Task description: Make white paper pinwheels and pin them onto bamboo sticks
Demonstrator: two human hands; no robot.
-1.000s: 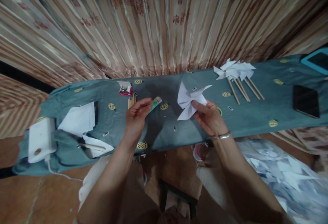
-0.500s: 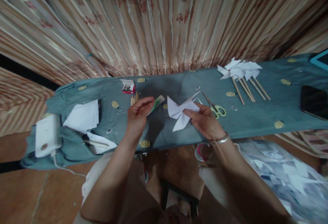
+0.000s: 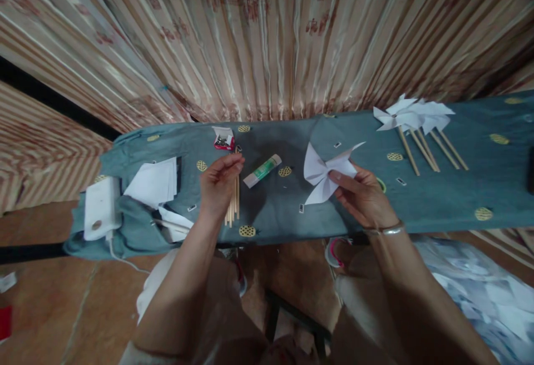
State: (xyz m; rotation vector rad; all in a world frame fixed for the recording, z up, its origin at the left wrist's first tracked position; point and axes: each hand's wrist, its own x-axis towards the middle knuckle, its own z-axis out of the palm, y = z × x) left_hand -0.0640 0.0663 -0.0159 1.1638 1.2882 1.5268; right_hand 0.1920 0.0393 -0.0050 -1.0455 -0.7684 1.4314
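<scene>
White, sharp-tipped paper pinwheel (image 3: 320, 172)

Gap between glue stick (image 3: 262, 171) and pinwheel (image 3: 317, 172), sticks (image 3: 236, 201) crowding left hand (image 3: 217, 184)

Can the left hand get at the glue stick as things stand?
Likely yes: the glue stick lies uncovered on the tablecloth, close to the left hand, with the paper pinwheel held clear.

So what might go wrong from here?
The pinwheel might spring open if the right hand loosens its pinch. The glue stick, loose on the cloth, could roll. The open red box near the left hand could get knocked, spilling its metal pieces.
</scene>
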